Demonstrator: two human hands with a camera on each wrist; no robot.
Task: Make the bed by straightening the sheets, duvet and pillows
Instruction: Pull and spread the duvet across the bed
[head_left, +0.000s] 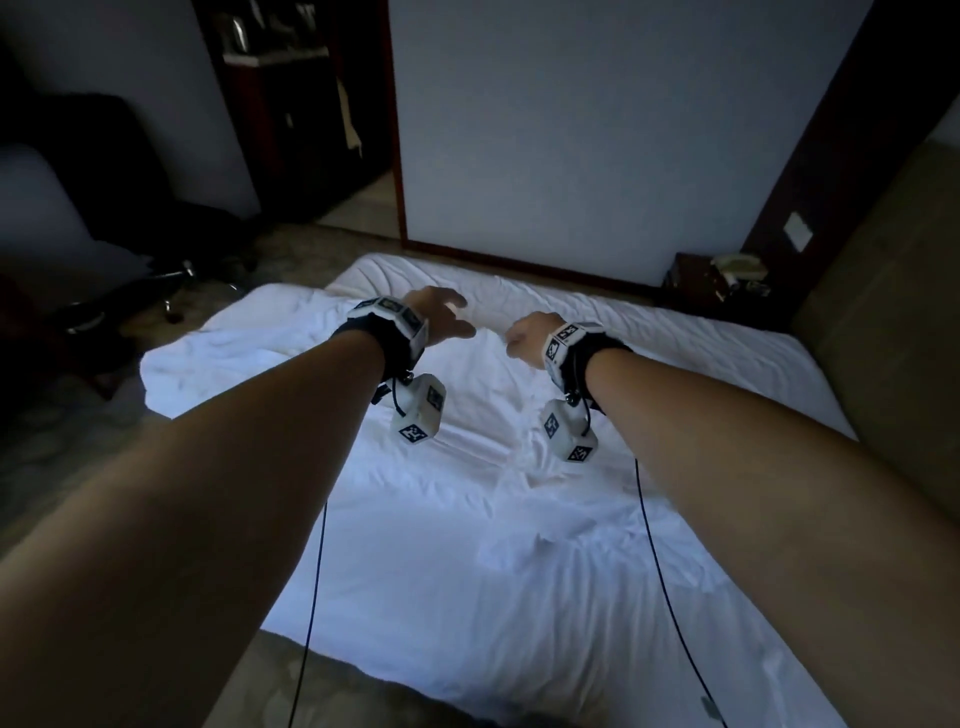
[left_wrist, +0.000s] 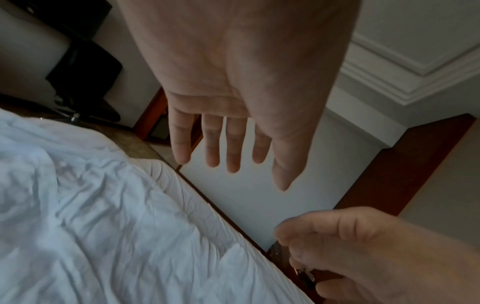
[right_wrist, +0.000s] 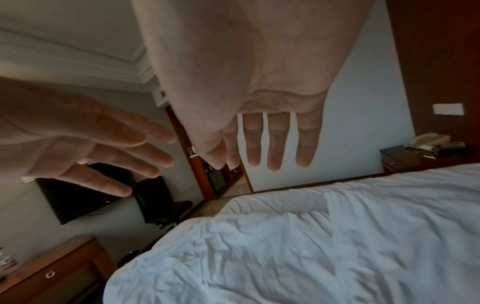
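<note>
A wrinkled white duvet (head_left: 467, 519) covers most of the bed, with folds near its middle. Beyond its far edge a strip of white sheet (head_left: 410, 273) shows on the mattress. Both of my arms reach out over the duvet. My left hand (head_left: 441, 317) hovers above it, and the left wrist view shows its fingers (left_wrist: 228, 144) straight and empty. My right hand (head_left: 524, 338) hovers close beside it. In the right wrist view its fingers (right_wrist: 275, 144) are straight and hold nothing. No pillow is in view.
A padded headboard (head_left: 883, 322) runs along the right side. A dark nightstand (head_left: 696, 280) with a telephone stands at the far right corner. A black office chair (head_left: 130, 218) stands on the floor at the left. A wooden desk (right_wrist: 52, 273) sits under a wall television (right_wrist: 78, 201).
</note>
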